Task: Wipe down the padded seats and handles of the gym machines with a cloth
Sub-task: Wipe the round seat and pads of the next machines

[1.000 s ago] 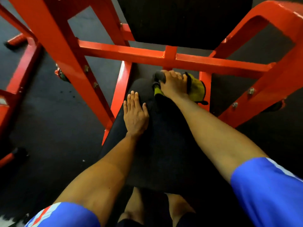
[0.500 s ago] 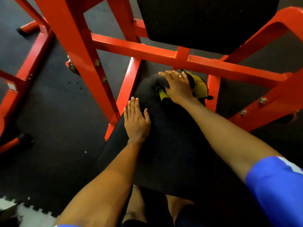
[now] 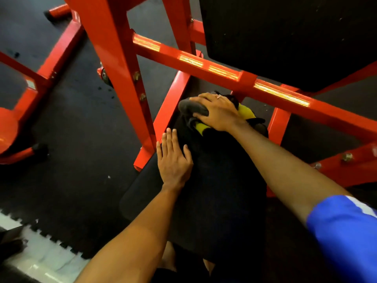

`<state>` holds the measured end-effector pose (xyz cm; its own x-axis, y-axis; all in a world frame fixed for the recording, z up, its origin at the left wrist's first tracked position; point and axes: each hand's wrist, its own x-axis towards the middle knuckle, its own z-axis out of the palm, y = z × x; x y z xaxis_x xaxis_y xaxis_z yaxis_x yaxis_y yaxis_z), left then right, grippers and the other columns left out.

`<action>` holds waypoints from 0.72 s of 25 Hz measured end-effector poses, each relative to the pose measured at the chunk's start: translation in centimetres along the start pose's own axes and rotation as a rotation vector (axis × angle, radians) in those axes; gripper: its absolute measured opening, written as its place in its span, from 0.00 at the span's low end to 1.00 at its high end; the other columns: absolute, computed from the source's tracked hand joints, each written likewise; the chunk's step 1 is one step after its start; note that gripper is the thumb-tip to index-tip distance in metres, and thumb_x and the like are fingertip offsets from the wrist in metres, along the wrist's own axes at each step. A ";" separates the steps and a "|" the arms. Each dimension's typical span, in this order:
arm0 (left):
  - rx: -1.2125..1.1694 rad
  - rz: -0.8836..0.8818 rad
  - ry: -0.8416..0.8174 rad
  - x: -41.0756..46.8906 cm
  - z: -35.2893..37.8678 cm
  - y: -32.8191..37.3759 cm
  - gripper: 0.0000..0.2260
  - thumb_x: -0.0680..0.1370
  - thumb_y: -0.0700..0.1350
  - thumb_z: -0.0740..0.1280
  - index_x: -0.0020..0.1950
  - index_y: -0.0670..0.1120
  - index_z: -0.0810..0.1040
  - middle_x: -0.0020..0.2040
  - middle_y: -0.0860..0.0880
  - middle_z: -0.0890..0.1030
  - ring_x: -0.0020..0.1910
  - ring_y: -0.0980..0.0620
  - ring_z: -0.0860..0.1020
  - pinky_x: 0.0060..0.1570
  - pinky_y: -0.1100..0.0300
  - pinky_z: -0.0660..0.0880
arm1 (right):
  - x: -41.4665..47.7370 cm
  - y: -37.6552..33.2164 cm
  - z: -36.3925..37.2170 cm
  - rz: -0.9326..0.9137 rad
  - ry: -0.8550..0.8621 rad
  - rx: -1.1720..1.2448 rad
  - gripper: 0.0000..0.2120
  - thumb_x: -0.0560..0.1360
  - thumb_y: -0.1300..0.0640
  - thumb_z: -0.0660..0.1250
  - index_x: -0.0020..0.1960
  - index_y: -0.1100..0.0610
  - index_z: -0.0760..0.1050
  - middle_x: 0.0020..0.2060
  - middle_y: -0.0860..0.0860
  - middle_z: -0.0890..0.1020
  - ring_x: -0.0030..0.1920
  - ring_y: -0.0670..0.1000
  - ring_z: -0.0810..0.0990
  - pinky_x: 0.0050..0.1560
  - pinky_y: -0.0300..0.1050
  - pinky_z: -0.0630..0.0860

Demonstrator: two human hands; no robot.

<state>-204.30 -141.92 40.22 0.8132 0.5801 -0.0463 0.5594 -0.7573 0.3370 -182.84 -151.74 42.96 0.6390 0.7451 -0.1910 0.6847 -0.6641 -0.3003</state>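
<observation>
Both hands are on the black padded seat (image 3: 214, 193). My right hand (image 3: 216, 113) curls over the bunched grey-and-yellow cloth (image 3: 191, 108) at the far end, I think to rub the narrow part below the red frame (image 3: 275, 91). My left hand (image 3: 173, 160) lies flat, fingers straight, probably for support. Dark rubber floor (image 3: 71, 129) surrounds the machine.
</observation>
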 end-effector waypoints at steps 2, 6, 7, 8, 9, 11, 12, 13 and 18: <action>0.038 -0.008 0.008 0.0 0.1 -0.1 0.30 0.82 0.54 0.54 0.82 0.45 0.59 0.82 0.46 0.59 0.82 0.48 0.56 0.81 0.50 0.47 | 3.4 -1.7 -0.8 0.095 -0.121 -0.016 0.29 0.79 0.31 0.59 0.75 0.42 0.69 0.70 0.49 0.75 0.68 0.59 0.76 0.67 0.56 0.71; 0.083 -0.003 0.034 0.0 0.3 -0.3 0.29 0.82 0.54 0.55 0.81 0.43 0.61 0.81 0.45 0.62 0.81 0.48 0.57 0.81 0.48 0.50 | 4.8 -5.0 0.3 -0.289 -0.154 -0.220 0.30 0.75 0.27 0.56 0.66 0.45 0.77 0.61 0.48 0.81 0.63 0.56 0.79 0.65 0.56 0.70; 0.083 -0.005 0.031 0.1 0.3 -0.3 0.29 0.82 0.54 0.55 0.82 0.43 0.61 0.81 0.44 0.62 0.81 0.48 0.57 0.81 0.47 0.51 | 5.0 -4.5 0.0 -0.316 -0.157 -0.209 0.31 0.74 0.26 0.55 0.64 0.44 0.78 0.60 0.47 0.82 0.62 0.56 0.80 0.64 0.55 0.71; 0.080 -0.009 0.020 0.1 0.3 -0.3 0.30 0.82 0.54 0.55 0.82 0.44 0.60 0.82 0.45 0.61 0.82 0.48 0.56 0.81 0.47 0.51 | 5.4 -3.7 -0.5 -0.276 -0.179 -0.168 0.31 0.74 0.25 0.55 0.65 0.43 0.77 0.61 0.48 0.82 0.62 0.56 0.80 0.63 0.55 0.72; 0.076 -0.011 0.003 0.1 0.2 -0.2 0.30 0.82 0.54 0.55 0.82 0.45 0.59 0.82 0.46 0.59 0.82 0.49 0.55 0.81 0.46 0.51 | 5.8 -2.5 -1.1 -0.160 -0.226 -0.095 0.33 0.73 0.23 0.56 0.67 0.41 0.76 0.63 0.48 0.82 0.64 0.57 0.80 0.64 0.56 0.73; 0.066 -0.023 -0.037 0.2 -0.1 -0.2 0.30 0.82 0.55 0.53 0.83 0.47 0.56 0.83 0.47 0.56 0.82 0.50 0.52 0.81 0.46 0.49 | 6.2 0.0 -1.8 0.128 -0.296 0.066 0.36 0.72 0.21 0.57 0.74 0.38 0.71 0.69 0.51 0.79 0.69 0.59 0.77 0.68 0.57 0.71; 0.059 -0.026 -0.054 0.2 -0.2 -0.1 0.31 0.82 0.56 0.53 0.83 0.47 0.55 0.84 0.48 0.55 0.83 0.51 0.51 0.81 0.47 0.48 | 5.9 0.8 -2.1 0.209 -0.294 0.108 0.37 0.72 0.21 0.57 0.76 0.38 0.69 0.70 0.52 0.78 0.70 0.60 0.76 0.69 0.58 0.70; 0.057 -0.028 -0.065 0.2 -0.2 -0.1 0.31 0.82 0.56 0.53 0.83 0.48 0.54 0.84 0.48 0.54 0.83 0.51 0.50 0.81 0.47 0.48 | 5.6 0.9 -1.9 0.236 -0.274 0.107 0.37 0.73 0.22 0.58 0.77 0.39 0.68 0.71 0.52 0.78 0.70 0.61 0.76 0.69 0.57 0.70; 0.070 -0.029 -0.008 0.1 0.3 -0.3 0.31 0.81 0.55 0.55 0.82 0.44 0.59 0.82 0.45 0.59 0.82 0.49 0.55 0.81 0.47 0.50 | 4.1 -5.3 0.8 -0.069 -0.065 -0.186 0.28 0.76 0.31 0.58 0.65 0.48 0.79 0.63 0.49 0.81 0.64 0.57 0.78 0.68 0.56 0.67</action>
<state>-204.32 -141.68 39.78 0.7978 0.5996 -0.0628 0.5921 -0.7598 0.2686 -184.18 -145.11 43.04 0.5686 0.7875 -0.2377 0.7826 -0.6069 -0.1383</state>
